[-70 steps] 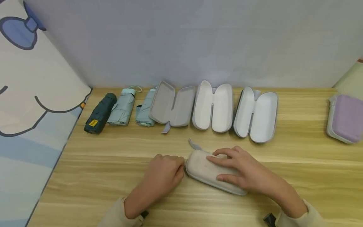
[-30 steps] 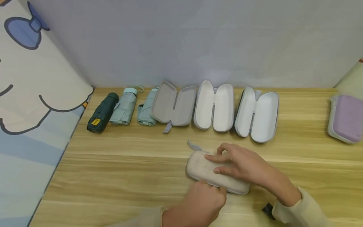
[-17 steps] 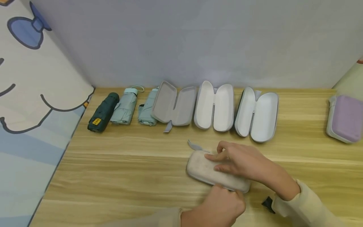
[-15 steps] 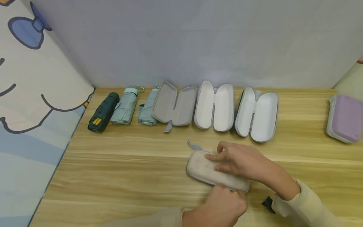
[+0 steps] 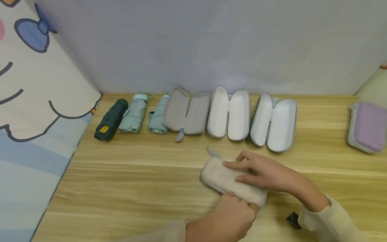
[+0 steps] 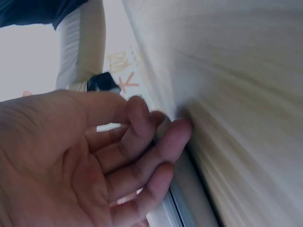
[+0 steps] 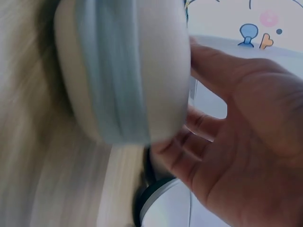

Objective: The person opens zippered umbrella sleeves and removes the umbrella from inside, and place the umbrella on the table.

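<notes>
Beige case [image 5: 216,174], on the table [image 5: 145,181], has turned slightly; left hand [image 5: 228,215] has shifted along its near edge, fingers curled and pinching there, so the seam work seems advanced. Right hand [image 5: 261,171] grips it from above.

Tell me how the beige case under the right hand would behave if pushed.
The beige case would probably stay stiff, as its outline looks smooth and undented. It would likely slide rather than roll, since its broad top looks flattish.
</notes>
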Tool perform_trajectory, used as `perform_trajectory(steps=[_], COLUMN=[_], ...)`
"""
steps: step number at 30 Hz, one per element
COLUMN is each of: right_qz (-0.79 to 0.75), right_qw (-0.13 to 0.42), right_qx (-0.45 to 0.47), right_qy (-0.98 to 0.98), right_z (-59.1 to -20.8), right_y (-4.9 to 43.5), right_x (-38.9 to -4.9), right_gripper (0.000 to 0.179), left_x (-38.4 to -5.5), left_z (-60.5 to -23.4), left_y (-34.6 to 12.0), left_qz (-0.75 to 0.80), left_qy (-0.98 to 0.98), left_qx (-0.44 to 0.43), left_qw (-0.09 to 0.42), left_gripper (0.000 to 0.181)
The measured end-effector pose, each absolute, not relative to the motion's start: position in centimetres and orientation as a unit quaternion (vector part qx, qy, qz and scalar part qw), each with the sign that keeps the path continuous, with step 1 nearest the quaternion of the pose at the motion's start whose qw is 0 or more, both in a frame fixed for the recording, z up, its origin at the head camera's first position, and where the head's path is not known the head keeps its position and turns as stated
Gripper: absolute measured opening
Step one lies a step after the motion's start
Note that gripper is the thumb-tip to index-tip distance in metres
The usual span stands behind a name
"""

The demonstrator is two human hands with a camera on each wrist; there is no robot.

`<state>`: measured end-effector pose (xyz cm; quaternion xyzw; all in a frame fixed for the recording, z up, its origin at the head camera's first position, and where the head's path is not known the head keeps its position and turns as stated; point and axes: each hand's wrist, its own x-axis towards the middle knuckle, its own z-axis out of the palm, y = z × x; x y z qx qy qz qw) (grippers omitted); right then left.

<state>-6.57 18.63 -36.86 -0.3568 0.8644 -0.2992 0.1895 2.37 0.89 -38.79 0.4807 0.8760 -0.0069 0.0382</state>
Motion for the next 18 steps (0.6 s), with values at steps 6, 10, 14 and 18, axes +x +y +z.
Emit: perform_trajectory(steps=[6,10,14,18], right_qz=[-0.32,-0.3,-0.271,-0.234], right_qw=[0.198,0.169,0.139,0.107], right_qx=[-0.351,-0.361,-0.364,-0.388], right_qy=[0.857,0.867,0.88,0.885], right_z=[-37.3,-37.5,-37.5,-37.6], right_y=[19.4,19.4,19.1,18.6], right_x=[-6.3,-6.2,-6.1,-6.4], right_gripper=[0.057,0.07,0.082,0.081], left_x=[1.5,0.6,-0.2,-1.4], left_z=[-38.9,-38.8,-38.6,-38.0], left_y=[-1.7,-3.8,-5.7,-7.6], left_qz=[-0.01,0.014,0.028,0.036], left_qy=[0.843,0.824,0.825,0.839], left_qx=[0.535,0.563,0.562,0.536], left_qw=[0.046,0.061,0.055,0.09], left_gripper=[0.008,0.009,0.004,0.009])
